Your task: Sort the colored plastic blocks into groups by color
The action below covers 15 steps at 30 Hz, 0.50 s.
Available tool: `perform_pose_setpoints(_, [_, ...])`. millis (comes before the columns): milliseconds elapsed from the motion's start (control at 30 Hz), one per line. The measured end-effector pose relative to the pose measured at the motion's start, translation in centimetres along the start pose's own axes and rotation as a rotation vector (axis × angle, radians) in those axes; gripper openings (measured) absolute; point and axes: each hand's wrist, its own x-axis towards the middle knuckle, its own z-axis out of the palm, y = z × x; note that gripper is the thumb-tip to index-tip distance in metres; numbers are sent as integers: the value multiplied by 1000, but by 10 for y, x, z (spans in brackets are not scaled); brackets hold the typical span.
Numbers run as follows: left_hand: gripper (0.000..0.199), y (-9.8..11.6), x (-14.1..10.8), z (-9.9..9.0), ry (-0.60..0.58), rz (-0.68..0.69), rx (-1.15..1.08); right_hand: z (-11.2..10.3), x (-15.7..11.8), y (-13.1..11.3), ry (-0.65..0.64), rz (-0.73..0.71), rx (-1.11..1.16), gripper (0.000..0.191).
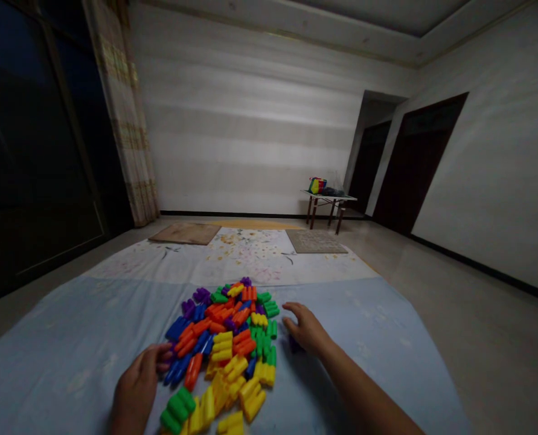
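Curving left hand [138,380] beside heaped, ribbed multicoloured plastic blocks [222,347], obscuring whether gripping any; holding right hand [307,329] half-open, apparently empty, ideally approaching low.

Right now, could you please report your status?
Left hand at left edge of block pile. Right hand off its right side. Dark block partly behind right hand.

We see a purple block [295,345] partly hidden by the right hand [310,331]. The bottom edge crops the lowest yellow block [231,425].

No readable text, labels, brands, numbers or signs.
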Motion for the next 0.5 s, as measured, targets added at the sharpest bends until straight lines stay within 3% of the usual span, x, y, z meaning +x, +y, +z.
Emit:
perform_pose_setpoints(267, [45, -6, 2, 0, 11, 0, -38, 57, 59, -21, -85, 95, 17, 59])
perform_pose_setpoints(500, [45, -12, 6, 2, 17, -30, -59, 82, 61, -47, -151, 55, 29, 57])
